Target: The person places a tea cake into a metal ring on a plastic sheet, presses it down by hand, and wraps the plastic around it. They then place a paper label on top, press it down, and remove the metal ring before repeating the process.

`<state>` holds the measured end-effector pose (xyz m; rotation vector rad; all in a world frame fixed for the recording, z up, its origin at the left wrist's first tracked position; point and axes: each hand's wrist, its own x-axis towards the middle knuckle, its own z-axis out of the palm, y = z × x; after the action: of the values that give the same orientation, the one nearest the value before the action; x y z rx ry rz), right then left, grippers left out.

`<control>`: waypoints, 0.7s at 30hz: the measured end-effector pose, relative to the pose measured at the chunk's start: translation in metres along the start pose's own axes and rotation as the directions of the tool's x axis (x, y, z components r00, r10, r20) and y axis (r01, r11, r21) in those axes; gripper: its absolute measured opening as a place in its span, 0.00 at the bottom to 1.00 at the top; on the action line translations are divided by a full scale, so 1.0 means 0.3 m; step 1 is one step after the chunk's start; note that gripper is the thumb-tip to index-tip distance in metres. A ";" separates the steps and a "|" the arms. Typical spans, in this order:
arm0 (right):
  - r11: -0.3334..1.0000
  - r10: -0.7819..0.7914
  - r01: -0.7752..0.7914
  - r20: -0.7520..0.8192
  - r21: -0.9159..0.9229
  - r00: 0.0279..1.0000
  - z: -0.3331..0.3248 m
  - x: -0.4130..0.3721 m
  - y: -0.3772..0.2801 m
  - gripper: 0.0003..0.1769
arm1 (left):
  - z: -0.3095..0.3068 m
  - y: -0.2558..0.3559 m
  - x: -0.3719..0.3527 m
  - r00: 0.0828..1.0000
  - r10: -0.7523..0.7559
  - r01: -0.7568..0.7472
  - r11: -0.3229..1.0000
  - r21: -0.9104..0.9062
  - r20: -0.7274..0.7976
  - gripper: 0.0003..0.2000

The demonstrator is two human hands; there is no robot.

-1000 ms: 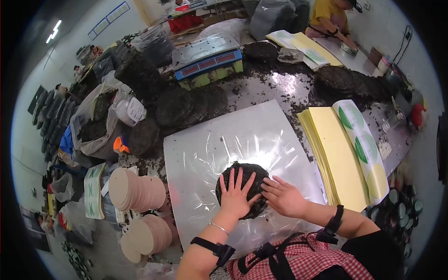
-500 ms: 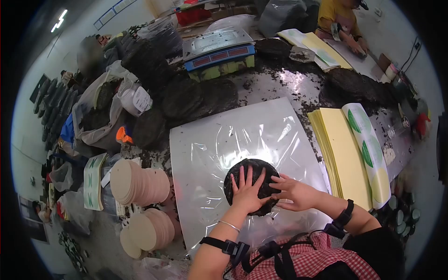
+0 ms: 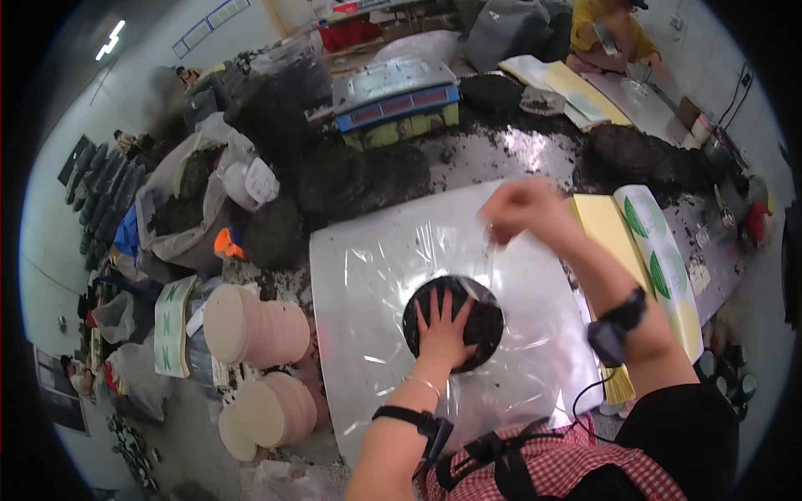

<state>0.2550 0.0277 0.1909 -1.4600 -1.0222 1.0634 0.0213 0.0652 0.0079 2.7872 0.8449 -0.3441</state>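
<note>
A round dark, crumbly-looking cake [image 3: 486, 334] lies on a sheet of clear plastic film [image 3: 368, 275], which is spread over a pale work surface. My left hand [image 3: 444, 327] rests flat on the cake with its fingers spread. A shiny flap of film shows at the cake's upper right edge. My right hand [image 3: 522, 209] is raised over the far right corner of the film, blurred by motion. Its fingers are curled in and appear to pinch the film there.
Stacks of pale round discs [image 3: 255, 326] stand at left. A blue and green scale [image 3: 399, 108] sits behind, near dark round cakes [image 3: 368, 179]. Yellow sheets [image 3: 603, 225] and a green-leaf printed roll [image 3: 660, 259] lie at right. Another person [image 3: 614, 37] works at far right.
My right hand has left the cake's right side and moved up and away to the film's far right corner, its fingers curling in. My left hand stays on the cake.
</note>
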 end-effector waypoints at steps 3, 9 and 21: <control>0.973 -0.169 0.070 -0.469 -0.222 0.867 -0.179 -0.261 0.101 0.22 | 0.000 0.000 -0.015 0.998 0.016 -0.020 0.997 -0.071 -0.056 0.54; 0.902 0.388 -0.427 0.316 0.062 0.866 0.181 -0.710 0.472 0.19 | 0.009 0.004 -0.006 0.996 -0.012 0.008 0.999 -0.040 -0.083 0.56; -0.022 -0.214 0.561 0.552 -0.828 0.806 0.345 -0.684 0.605 0.41 | -0.292 0.137 -0.619 0.797 -0.016 -0.512 0.511 -0.690 -0.604 0.28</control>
<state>0.1156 -0.1672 0.0226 -1.7747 -2.5419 -0.1212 -0.0916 -0.0414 0.1486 1.9734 0.4346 0.7839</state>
